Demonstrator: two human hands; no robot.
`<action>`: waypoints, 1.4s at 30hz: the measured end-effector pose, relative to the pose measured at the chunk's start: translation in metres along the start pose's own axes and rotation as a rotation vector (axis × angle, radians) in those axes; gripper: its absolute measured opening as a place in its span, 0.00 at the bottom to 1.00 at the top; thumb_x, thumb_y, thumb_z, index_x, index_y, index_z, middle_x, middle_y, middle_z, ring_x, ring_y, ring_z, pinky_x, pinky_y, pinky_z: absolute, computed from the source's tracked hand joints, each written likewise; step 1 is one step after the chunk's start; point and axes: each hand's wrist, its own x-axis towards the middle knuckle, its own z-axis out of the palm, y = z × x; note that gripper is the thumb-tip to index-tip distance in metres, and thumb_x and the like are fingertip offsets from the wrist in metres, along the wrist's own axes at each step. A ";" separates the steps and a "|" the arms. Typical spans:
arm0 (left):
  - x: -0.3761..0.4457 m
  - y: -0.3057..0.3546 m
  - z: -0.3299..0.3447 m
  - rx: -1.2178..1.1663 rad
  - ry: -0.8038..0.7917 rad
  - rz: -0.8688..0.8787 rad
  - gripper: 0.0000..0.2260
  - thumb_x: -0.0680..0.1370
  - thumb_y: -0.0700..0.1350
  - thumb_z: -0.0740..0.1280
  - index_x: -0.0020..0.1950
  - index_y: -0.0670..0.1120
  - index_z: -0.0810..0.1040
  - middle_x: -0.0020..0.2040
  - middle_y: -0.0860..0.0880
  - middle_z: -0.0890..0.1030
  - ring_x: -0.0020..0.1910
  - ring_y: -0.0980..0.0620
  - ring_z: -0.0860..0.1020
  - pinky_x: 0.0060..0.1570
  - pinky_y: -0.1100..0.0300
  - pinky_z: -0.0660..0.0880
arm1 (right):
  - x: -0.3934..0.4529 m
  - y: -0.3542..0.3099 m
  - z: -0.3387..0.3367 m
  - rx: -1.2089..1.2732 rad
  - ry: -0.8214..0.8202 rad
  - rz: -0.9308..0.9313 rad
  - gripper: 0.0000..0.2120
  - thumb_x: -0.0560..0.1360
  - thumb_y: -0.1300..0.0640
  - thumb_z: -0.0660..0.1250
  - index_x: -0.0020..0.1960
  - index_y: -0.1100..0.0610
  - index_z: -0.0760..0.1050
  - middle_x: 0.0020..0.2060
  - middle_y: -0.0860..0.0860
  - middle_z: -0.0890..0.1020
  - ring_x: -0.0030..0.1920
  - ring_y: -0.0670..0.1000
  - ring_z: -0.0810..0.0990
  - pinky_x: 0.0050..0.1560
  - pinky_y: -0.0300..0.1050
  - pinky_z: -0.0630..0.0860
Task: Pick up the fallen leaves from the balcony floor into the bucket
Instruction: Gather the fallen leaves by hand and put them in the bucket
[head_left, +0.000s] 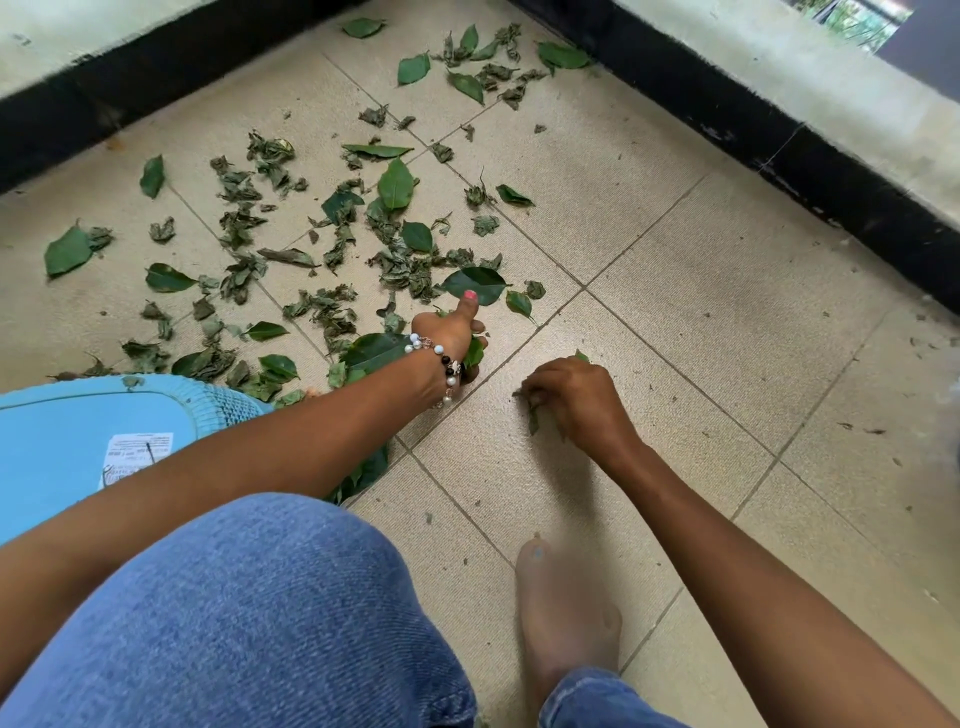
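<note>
The person's knee (234, 613) is bending low. Both the left hand (452, 338) and the right hand (576, 400) are gripping leaves. Lots of leaves (322, 249) are still lying on the floor (701, 312); the blue bucket (62, 441) is waiting.

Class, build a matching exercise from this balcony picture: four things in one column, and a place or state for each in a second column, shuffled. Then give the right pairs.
Things
1. left hand
2. right hand
3. blue bucket
4. bare foot

Place or state
A. at the left edge, with a white label
B. flat on the tiles, bottom middle
C. wears a bead bracelet, grips green leaves
D. curled over leaf scraps on a mostly cleared tile

Pairs: 1-C, 2-D, 3-A, 4-B
</note>
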 end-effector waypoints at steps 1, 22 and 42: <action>0.001 0.000 -0.001 -0.003 0.003 -0.002 0.22 0.77 0.57 0.68 0.52 0.36 0.78 0.32 0.46 0.80 0.19 0.53 0.73 0.22 0.66 0.68 | 0.002 -0.006 0.003 0.029 0.024 0.010 0.09 0.67 0.67 0.66 0.43 0.61 0.84 0.40 0.55 0.85 0.41 0.57 0.83 0.44 0.47 0.80; -0.023 0.000 0.036 -0.045 -0.316 -0.067 0.17 0.74 0.53 0.73 0.38 0.41 0.74 0.25 0.48 0.73 0.20 0.55 0.68 0.20 0.67 0.66 | 0.008 -0.025 -0.006 0.961 0.371 0.507 0.09 0.77 0.54 0.69 0.54 0.55 0.83 0.50 0.49 0.85 0.52 0.52 0.83 0.50 0.48 0.81; -0.007 0.008 0.006 -0.090 -0.060 -0.069 0.18 0.78 0.51 0.69 0.34 0.41 0.74 0.17 0.51 0.69 0.14 0.55 0.63 0.20 0.69 0.62 | -0.034 -0.004 0.011 -0.244 -0.288 -0.047 0.19 0.83 0.60 0.52 0.74 0.61 0.64 0.72 0.58 0.67 0.71 0.58 0.66 0.65 0.51 0.70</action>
